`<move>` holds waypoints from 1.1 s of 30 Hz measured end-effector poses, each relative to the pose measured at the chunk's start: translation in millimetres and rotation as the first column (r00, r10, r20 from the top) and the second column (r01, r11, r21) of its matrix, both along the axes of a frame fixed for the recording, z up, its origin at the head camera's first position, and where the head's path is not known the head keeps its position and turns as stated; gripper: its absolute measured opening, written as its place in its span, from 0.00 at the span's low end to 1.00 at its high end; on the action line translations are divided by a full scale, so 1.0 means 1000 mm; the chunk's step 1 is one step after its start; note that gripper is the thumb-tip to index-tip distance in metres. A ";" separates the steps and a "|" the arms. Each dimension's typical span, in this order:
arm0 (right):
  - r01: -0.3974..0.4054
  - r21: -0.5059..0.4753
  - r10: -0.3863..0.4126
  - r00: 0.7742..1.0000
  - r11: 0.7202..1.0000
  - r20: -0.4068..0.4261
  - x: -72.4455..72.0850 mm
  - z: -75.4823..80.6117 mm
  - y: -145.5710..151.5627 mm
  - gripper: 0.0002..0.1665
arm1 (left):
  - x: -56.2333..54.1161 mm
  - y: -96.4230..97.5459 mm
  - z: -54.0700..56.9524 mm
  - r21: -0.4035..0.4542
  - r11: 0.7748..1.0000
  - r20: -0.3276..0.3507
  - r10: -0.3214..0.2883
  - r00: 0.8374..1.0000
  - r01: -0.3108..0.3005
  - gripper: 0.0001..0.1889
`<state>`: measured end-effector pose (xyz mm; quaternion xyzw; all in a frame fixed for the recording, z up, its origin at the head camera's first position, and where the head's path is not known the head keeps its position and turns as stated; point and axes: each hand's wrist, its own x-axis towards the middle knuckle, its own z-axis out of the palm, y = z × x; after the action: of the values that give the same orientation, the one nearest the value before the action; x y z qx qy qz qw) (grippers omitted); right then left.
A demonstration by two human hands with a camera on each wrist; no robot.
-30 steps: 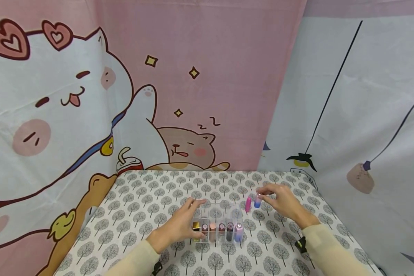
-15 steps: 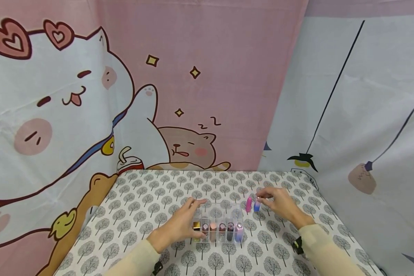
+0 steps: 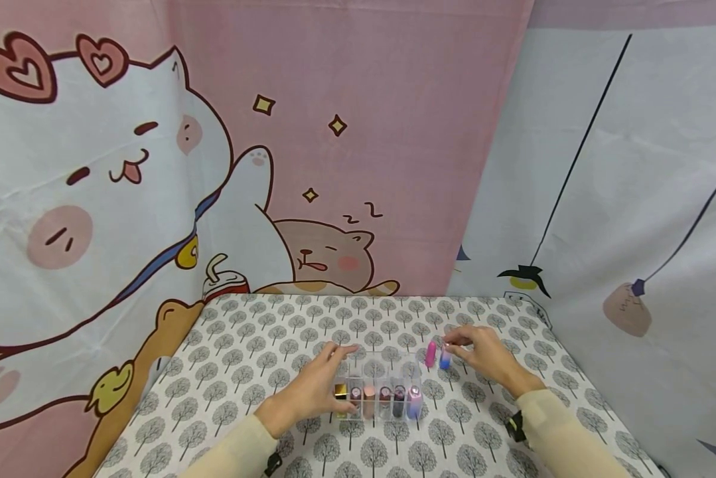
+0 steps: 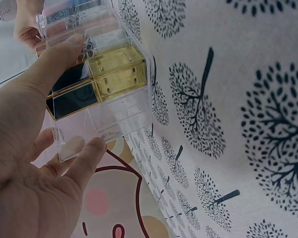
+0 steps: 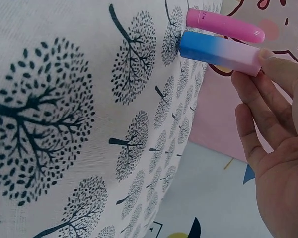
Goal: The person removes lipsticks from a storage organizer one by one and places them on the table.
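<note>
My left hand [image 3: 310,385] grips the left end of a clear lipstick organizer [image 4: 124,119], thumb on the near side and fingers on the far side. Several lipsticks stand in its front row, among them a gold-and-black lipstick [image 4: 116,74] nearest that hand and a lilac-blue lipstick [image 3: 414,402] at the right end. Beyond the organizer's right side, my right hand [image 3: 483,355] pinches the top of a blue-to-pink lipstick tube [image 5: 218,52] between thumb and fingers. The tube is upright, its blue end down at the cloth. Close beside it stands a bright pink lipstick tube [image 5: 226,25].
A white cloth with grey tree prints [image 3: 244,378] covers the table. Behind it hangs a pink curtain [image 3: 393,133] with cartoon animals, and a pale curtain [image 3: 662,219] borders the right side.
My right hand has brought the blue-to-pink tube slightly down and nearer to me, beside the pink tube. It has hardly moved in the last half second. My left hand stays on the organizer.
</note>
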<state>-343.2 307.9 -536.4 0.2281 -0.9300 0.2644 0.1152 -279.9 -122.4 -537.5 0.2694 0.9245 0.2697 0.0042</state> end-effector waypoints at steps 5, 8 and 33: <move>-0.013 -0.002 0.013 1.000 1.000 0.015 0.001 -0.002 0.002 0.14 | -0.001 -0.001 0.001 0.001 1.000 0.005 -0.007 1.000 0.007 0.66; -0.013 -0.006 0.013 1.000 1.000 0.010 0.002 -0.004 0.003 0.14 | 0.000 -0.001 0.000 0.005 1.000 0.010 -0.008 1.000 0.008 0.66; -0.003 0.008 0.003 0.998 1.000 -0.070 0.009 -0.003 0.000 0.23 | 0.001 0.000 0.001 0.016 1.000 0.027 0.006 1.000 -0.006 0.65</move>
<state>-334.5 307.6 -538.9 0.2389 -0.9260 0.2530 0.1463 -279.3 -122.6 -536.3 0.2629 0.9230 0.2808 0.0135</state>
